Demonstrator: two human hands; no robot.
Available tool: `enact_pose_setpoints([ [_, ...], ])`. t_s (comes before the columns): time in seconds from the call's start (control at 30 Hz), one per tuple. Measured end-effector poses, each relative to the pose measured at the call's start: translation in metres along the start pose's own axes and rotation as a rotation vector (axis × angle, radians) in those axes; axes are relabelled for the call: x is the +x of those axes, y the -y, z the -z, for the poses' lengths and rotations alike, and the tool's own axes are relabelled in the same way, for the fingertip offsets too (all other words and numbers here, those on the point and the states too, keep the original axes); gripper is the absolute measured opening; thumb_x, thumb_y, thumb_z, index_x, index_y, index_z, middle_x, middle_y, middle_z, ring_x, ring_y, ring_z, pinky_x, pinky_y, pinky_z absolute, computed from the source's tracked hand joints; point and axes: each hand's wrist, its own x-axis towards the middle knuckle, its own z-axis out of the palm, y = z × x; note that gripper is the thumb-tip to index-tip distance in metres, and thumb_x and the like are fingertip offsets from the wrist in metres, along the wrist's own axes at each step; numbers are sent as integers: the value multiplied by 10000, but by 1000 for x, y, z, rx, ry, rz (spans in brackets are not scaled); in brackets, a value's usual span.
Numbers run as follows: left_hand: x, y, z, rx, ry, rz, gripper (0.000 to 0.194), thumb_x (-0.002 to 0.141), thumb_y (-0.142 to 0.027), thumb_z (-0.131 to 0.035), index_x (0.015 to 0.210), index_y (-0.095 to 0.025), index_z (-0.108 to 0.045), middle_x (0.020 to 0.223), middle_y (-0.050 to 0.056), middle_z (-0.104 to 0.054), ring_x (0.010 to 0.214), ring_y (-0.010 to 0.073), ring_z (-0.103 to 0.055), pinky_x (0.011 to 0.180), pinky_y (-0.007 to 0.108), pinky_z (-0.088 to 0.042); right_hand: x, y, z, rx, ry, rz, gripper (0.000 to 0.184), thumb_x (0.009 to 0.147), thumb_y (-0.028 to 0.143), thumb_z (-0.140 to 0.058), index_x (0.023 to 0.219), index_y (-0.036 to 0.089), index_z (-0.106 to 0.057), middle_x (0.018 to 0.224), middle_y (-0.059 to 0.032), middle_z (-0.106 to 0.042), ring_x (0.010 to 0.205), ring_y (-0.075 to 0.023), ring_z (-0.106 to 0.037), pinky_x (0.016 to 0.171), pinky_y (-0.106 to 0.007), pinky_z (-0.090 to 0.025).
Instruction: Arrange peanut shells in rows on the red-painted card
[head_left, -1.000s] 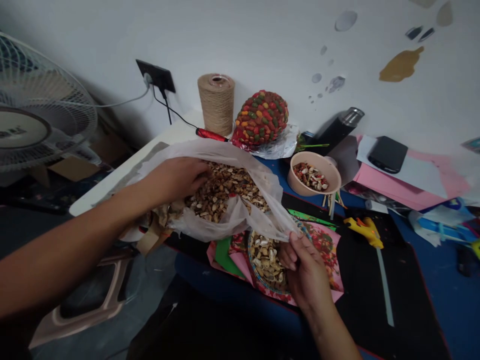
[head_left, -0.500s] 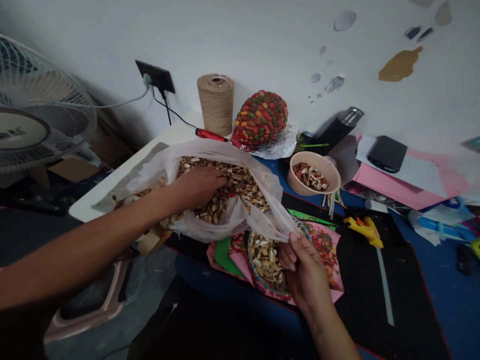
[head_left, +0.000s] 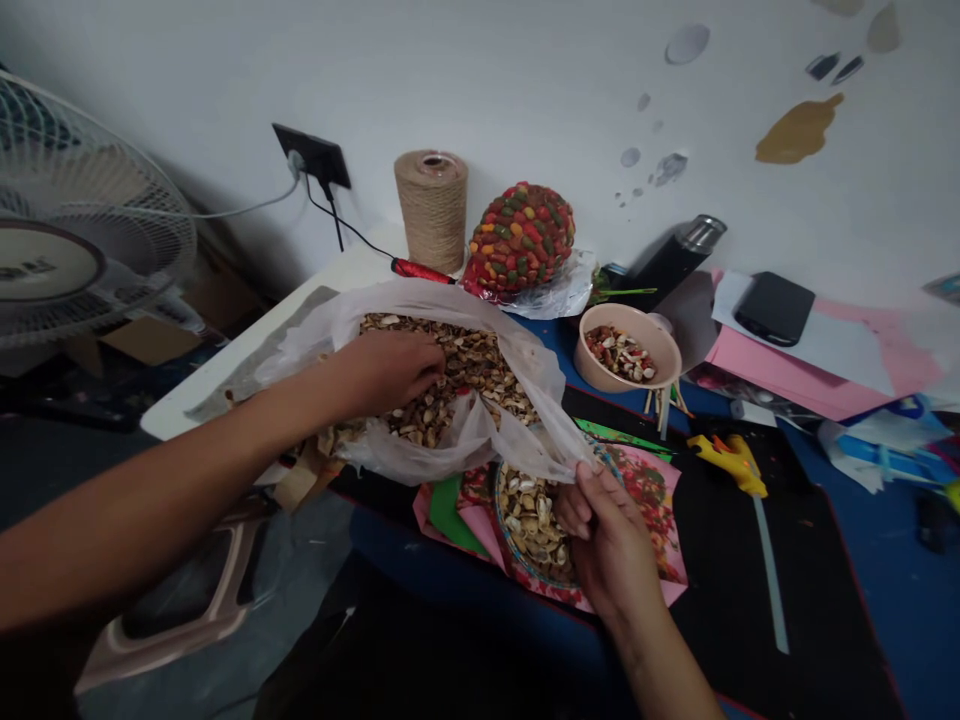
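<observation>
A translucent white plastic bag lies wide open, filled with brown and pale nutshells that look like pistachio shells. Over them is my left hand, its fingers curled down at the shells; whatever is between the fingertips is hidden. My right hand pinches the bag's right corner between thumb and fingers. Below that corner, partly covered by the bag and the hand, a round blue-rimmed container of pale shells sits on pink floral and green material.
Behind stand a twine spool and a colourful shell-covered round object. A pink bowl of shells, a yellow glue gun with a glue stick, and a black flask are to the right. A fan stands left.
My left hand has drawn back slightly to the left, with its fingers more curled. My right hand keeps its pinch on the bag's corner.
</observation>
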Motion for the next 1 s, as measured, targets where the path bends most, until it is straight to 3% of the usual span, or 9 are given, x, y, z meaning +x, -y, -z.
enact_pose_setpoints([
  [0.23, 10, -5, -18, 78, 46, -38, 178, 982, -219, -616, 1119, -209, -729, 1144, 105, -754, 1113, 278, -725, 940, 358, -554, -1, 3, -3, -10, 6, 13, 436, 755, 473, -990, 782, 194, -656, 575, 95, -383, 488, -50, -280, 484, -215, -225],
  [0.37, 15, -6, -23, 93, 37, -51, 199, 1044, -267, -550, 1065, -210, -739, 1120, 101, -754, 1088, 261, -730, 921, 344, -553, -2, 2, 0, -4, -9, 11, 436, 754, 464, -993, 778, 196, -650, 578, 95, -381, 490, -49, -274, 481, -212, -218],
  [0.77, 4, 10, -12, -124, 54, 62, 219, 1029, -267, -503, 1060, -226, -716, 1073, 69, -783, 994, 239, -736, 878, 326, -529, 0, 2, -2, -21, 15, 9, 437, 784, 456, -973, 761, 202, -618, 585, 90, -380, 490, -55, -271, 479, -223, -231],
  [1.0, -3, 6, 7, -195, -131, 45, 242, 1030, -388, -537, 1163, -257, -692, 1058, 23, -799, 941, 207, -735, 853, 304, -516, -1, 1, -1, -27, 9, 22, 449, 773, 466, -975, 763, 205, -610, 578, 94, -373, 488, -60, -267, 472, -228, -236],
])
